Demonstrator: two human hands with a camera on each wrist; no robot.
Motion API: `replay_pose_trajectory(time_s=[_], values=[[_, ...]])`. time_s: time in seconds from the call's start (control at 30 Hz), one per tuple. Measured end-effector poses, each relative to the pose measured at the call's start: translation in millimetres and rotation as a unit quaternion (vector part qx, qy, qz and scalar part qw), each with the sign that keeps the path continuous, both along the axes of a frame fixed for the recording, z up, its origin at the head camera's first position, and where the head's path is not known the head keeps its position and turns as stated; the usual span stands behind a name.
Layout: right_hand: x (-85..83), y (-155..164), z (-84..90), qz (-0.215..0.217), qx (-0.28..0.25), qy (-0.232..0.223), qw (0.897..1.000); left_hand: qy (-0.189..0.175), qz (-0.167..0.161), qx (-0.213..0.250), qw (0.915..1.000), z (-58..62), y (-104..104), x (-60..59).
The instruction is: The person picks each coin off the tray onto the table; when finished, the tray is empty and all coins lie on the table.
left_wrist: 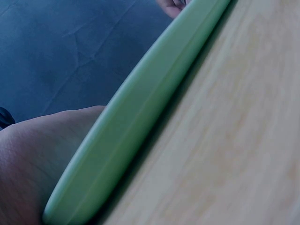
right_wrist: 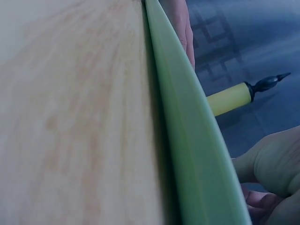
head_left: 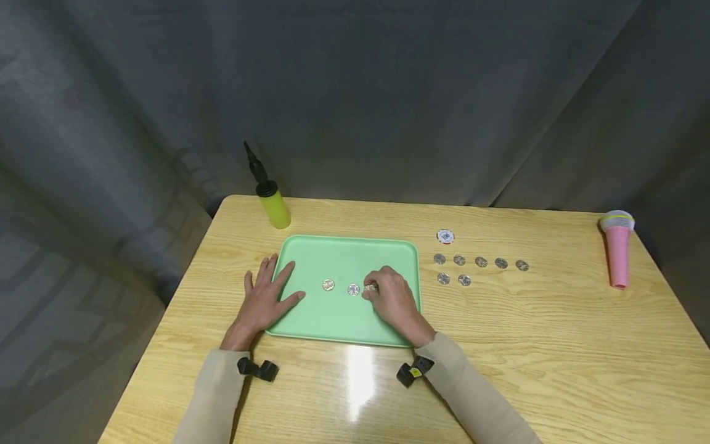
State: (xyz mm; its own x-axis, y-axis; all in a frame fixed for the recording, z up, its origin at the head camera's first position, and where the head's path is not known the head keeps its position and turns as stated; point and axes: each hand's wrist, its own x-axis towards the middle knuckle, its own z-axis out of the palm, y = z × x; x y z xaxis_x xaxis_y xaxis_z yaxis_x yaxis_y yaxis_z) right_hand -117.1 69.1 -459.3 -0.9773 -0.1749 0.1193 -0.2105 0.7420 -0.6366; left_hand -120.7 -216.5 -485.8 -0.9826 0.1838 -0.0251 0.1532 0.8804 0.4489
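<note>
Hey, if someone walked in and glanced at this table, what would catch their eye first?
Probably the green tray in the middle of the wooden table, with the left hand flat on its left edge and the right hand pinching a coin beside two more coins on the tray. Next, the rows of coins right of the tray, the pink microphone far right, and the yellow pump behind the tray.

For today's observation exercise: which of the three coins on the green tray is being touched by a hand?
The rightmost coin, at the right hand's fingertips; the middle coin and left coin lie untouched.
</note>
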Motion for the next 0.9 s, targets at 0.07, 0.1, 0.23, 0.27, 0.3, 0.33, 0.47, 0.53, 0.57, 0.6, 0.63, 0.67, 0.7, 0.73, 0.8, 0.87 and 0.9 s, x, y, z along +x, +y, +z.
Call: replay_pose_trajectory(time_s=[0.07, 0.1, 0.23, 0.27, 0.3, 0.33, 0.47, 0.53, 0.57, 0.6, 0.63, 0.67, 0.7, 0.73, 0.8, 0.87, 0.9], values=[[0.0, 1, 0.0, 0.002, -0.001, 0.003, 1.0, 0.0, -0.001, 0.002, 1.0, 0.5, 0, 0.2], [-0.3, 1, 0.1, 0.003, -0.002, 0.005, 1.0, 0.0, -0.001, 0.003, 1.0, 0.7, 0, 0.4], [-1.9, 3, 0.1, 0.008, -0.011, 0.015, 1.0, -0.001, -0.001, 0.004, 1.0, 1.0, 0, 0.4], [-2.5, 4, 0.3, 0.009, -0.017, 0.016, 1.0, -0.001, -0.001, 0.002, 1.0, 1.0, 0, 0.3], [-3.1, 5, 0.3, 0.011, -0.023, 0.016, 1.0, -0.001, -0.001, 0.002, 1.0, 1.1, 0, 0.2], [-3.6, 6, 0.7, 0.013, -0.029, 0.015, 0.999, -0.001, 0.0, 0.001, 1.0, 1.1, 0, 0.0], [-5.9, 10, 1.5, 0.018, -0.057, 0.005, 0.998, 0.0, 0.0, -0.002, 1.0, 1.0, 0, -0.8], [-6.7, 12, 2.2, 0.018, -0.072, -0.006, 0.997, 0.0, 0.0, -0.002, 1.0, 1.1, 0, -0.8], [-7.2, 14, 2.4, 0.018, -0.08, -0.012, 0.997, 0.0, 0.0, -0.001, 1.0, 1.3, 0, -0.7], [-7.4, 15, 2.7, 0.018, -0.087, -0.017, 0.996, -0.001, 0.0, 0.0, 1.0, 1.4, 0, -0.5], [-7.8, 17, 3.0, 0.017, -0.094, -0.022, 0.995, 0.0, 0.0, 0.0, 1.0, 1.5, 0, -0.4], [-8.0, 18, 3.3, 0.017, -0.103, -0.027, 0.994, 0.0, 0.0, 0.0, 1.0, 1.4, 0, -0.3], [-8.2, 20, 3.9, 0.017, -0.11, -0.032, 0.993, -0.001, 0.0, -0.001, 1.0, 1.2, 0, -0.3], [-8.3, 22, 4.4, 0.017, -0.118, -0.037, 0.992, -0.001, 0.0, -0.001, 1.0, 1.0, 0, -0.2], [-8.6, 26, 5.0, 0.017, -0.132, -0.045, 0.99, -0.001, -0.001, -0.001, 1.0, 0.5, 0, -0.1], [-8.7, 30, 6.6, 0.013, -0.145, -0.055, 0.988, -0.001, -0.001, -0.001, 1.0, 0.1, 0, 0.0], [-8.9, 32, 6.9, 0.011, -0.149, -0.058, 0.987, 0.0, -0.001, 0.0, 1.0, 0.0, -1, 0.0]])
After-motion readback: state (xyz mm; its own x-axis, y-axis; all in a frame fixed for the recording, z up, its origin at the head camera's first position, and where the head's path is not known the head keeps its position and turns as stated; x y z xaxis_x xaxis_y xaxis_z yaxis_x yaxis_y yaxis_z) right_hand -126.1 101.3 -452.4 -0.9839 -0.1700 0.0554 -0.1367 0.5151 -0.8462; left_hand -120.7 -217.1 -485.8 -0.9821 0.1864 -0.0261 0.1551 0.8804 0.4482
